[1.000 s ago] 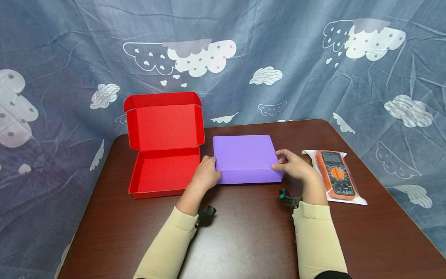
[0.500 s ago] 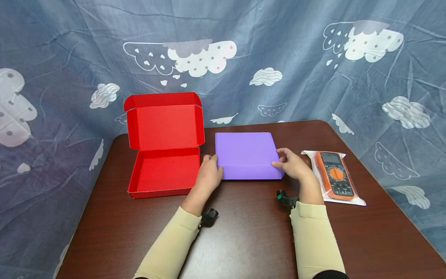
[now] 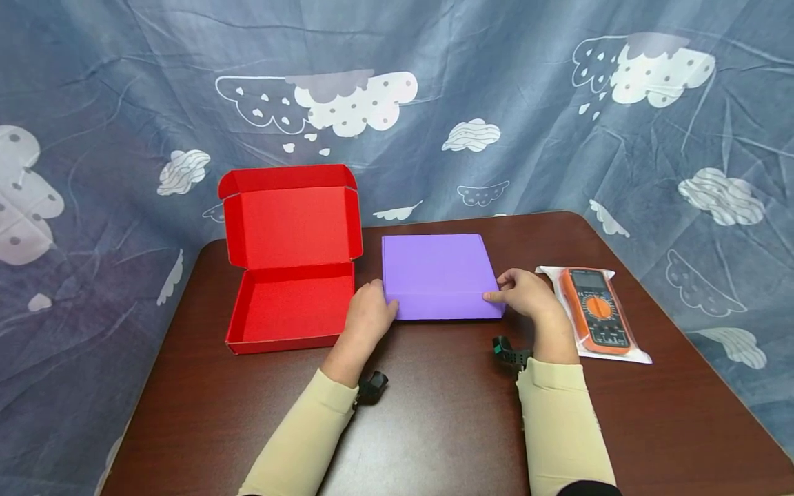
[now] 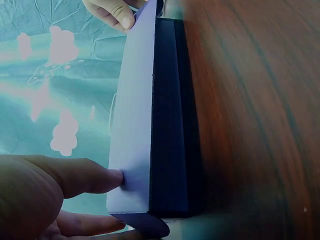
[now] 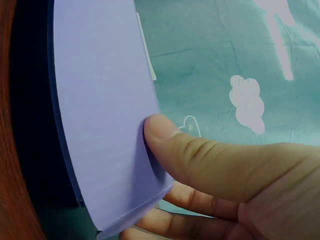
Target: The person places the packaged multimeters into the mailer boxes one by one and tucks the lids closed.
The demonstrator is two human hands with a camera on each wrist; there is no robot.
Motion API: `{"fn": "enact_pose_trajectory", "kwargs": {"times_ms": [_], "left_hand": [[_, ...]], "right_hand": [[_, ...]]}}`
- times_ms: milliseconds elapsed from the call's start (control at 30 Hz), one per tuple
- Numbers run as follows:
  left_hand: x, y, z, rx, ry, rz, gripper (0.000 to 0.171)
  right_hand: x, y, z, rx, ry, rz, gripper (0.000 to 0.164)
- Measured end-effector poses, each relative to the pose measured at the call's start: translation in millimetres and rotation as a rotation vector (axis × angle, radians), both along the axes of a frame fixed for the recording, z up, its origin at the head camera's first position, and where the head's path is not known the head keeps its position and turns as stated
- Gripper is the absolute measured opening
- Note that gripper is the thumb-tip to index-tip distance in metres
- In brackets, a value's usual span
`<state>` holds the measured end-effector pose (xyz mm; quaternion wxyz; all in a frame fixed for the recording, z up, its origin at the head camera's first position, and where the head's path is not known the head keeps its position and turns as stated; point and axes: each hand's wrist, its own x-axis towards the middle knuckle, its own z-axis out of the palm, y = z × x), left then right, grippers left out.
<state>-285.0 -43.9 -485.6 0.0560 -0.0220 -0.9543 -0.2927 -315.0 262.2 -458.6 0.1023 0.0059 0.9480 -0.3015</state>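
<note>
The left hand (image 3: pixel 370 311) and right hand (image 3: pixel 527 293) are apart, each clamped on a front corner of the purple box (image 3: pixel 437 265), thumb on the front face (image 3: pixel 446 306) and fingers round the side. The box sits mid-surface (image 3: pixel 446 427), between the red box (image 3: pixel 293 227) and the meter (image 3: pixel 599 310).

For steady handling, I would match the force at both corners so the box stays square, and press lightly: the thin card looks likely to dent under a hard thumb. If it is to be moved, both sides should go together; if the lid is to be raised, the thumbs should ease the front up evenly, so neither corner tears. The left hand has little spare room beside the red box.

The fingertips round the box's sides are mostly hidden in the head view. Both wrist views show a dark strip (image 4: pixel 170 120) below the front face; whether it is shadow, an opening or a shaded wall, I cannot tell. The box's inside is out of sight. Glossy wrapping (image 3: pixel 642 356) round the meter blurs its small markings.
</note>
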Motion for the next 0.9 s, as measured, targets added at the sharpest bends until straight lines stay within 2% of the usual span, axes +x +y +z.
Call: {"fn": "enact_pose_trajectory", "kwargs": {"times_ms": [267,633,900], "left_hand": [[2.0,-0.8,0.6,0.05,-0.026,-0.002,0.022],[0.9,-0.8,1.0,0.003,0.017,-0.017,0.016],[-0.1,-1.3,-0.1,0.024,-0.005,-0.008,0.018]], "right_hand": [[0.7,-2.2,-1.2,0.01,-0.013,0.025,0.058],[2.8,-9.0,2.6,-0.013,-0.067,0.035,0.069],[1.9,-10.7,1.3,0.01,-0.091,0.033,0.074]]}}
